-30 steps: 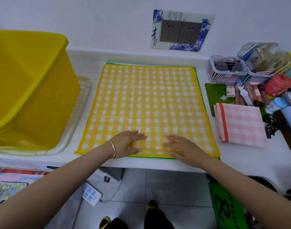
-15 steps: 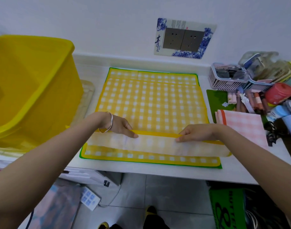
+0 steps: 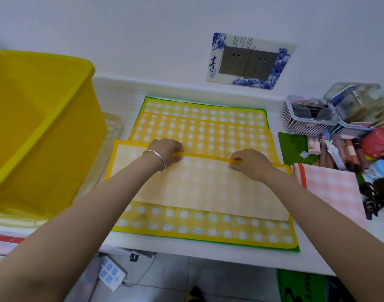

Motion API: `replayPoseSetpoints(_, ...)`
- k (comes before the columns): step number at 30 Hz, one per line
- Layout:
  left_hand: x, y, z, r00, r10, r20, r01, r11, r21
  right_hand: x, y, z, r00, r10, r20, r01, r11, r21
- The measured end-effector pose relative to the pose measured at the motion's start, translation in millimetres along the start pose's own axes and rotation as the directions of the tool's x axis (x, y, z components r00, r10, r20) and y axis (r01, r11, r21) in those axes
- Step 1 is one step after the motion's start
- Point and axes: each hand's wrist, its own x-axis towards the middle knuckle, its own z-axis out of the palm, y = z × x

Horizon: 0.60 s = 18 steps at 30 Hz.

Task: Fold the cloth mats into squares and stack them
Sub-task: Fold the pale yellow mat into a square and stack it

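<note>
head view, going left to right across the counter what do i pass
yellow plastic tub → yellow checked mat, with left hand then right hand pinching its folded-over edge → folded pink checked cloth

Mat [image 3: 199, 131] on the counter [image 3: 275, 120], tub [image 3: 34, 127] at its left, folded cloth [image 3: 332, 188] and basket [image 3: 304, 123] at its right

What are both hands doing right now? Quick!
Left hand: closed, pinching the folded-over edge of the yellow checked cloth mat.
Right hand: closed, pinching the same edge further right.
</note>
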Motion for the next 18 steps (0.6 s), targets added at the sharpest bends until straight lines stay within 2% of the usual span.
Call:
replayPoseSetpoints(4, 17, -2, 25, 1.0, 0.002, 0.022, -0.003, 0.998, 0.062, 6, 6, 22, 0.998, 0.04, -0.039, -0.04, 0.999, 0.015)
replayPoseSetpoints(8, 15, -3, 48, 0.999, 0.011, -0.046, -0.012, 1.0, -0.01, 9, 11, 44, 0.992, 0.076, -0.099, -0.069, 0.995, 0.071)
replayPoseSetpoints(11, -5, 4, 75, 0.963, 0.164, -0.214, -0.185, 0.98, -0.078, 9, 13, 59, 0.987, 0.082, -0.135, -0.071, 0.994, 0.084)
replayPoseSetpoints(12, -13, 7, 86, 0.955, 0.195, -0.222, -0.218, 0.972, -0.082, 8, 12, 62, 0.983, 0.077, -0.166, -0.064, 0.995, 0.082)
replayPoseSetpoints(15, -35, 23, 111, 0.991, 0.129, 0.022, -0.128, 0.991, -0.023, 0, -3, 80, 0.941, 0.083, -0.328, -0.054, 0.994, 0.099)
replayPoseSetpoints(18, -40, 27, 127, 0.998, 0.053, 0.015, -0.054, 0.998, 0.014, -13, -39, 111, 0.929, 0.115, -0.353, -0.051, 0.982, 0.184)
